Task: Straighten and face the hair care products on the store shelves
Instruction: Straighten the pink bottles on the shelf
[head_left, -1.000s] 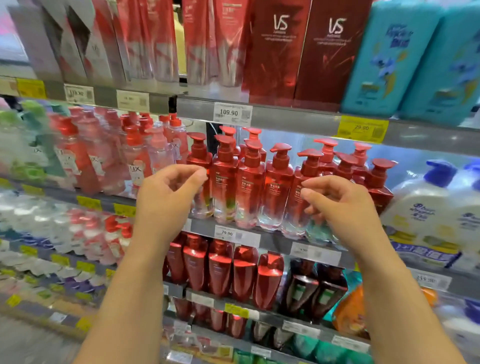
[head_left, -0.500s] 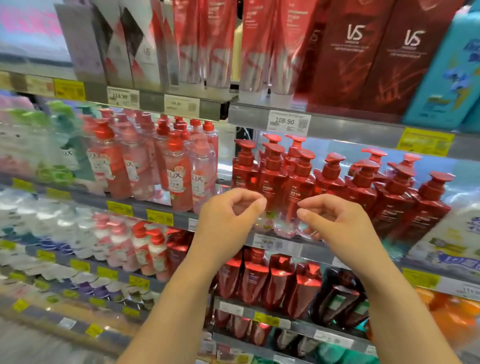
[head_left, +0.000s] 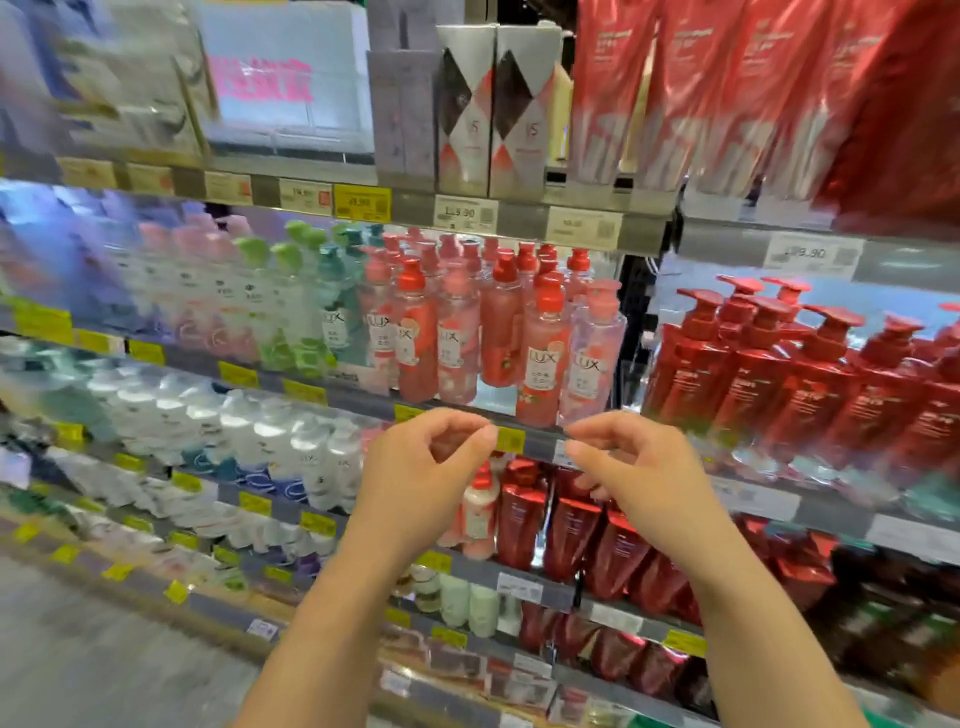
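the left hand (head_left: 421, 467) and the right hand (head_left: 639, 478) are held up in front of the shelf edge (head_left: 530, 441). the fingers are loosely curled, and nothing is held. just behind, the pink lux bottles (head_left: 540, 358) are lined up on the shelf. the red pump bottles (head_left: 779, 379) are seen to the right. it looks like a gap between rows. next, the pink bottles may need to be turned label out.

Yellow price tags (head_left: 362, 201) and white price labels (head_left: 465, 213) line the shelf edges (head_left: 519, 218).
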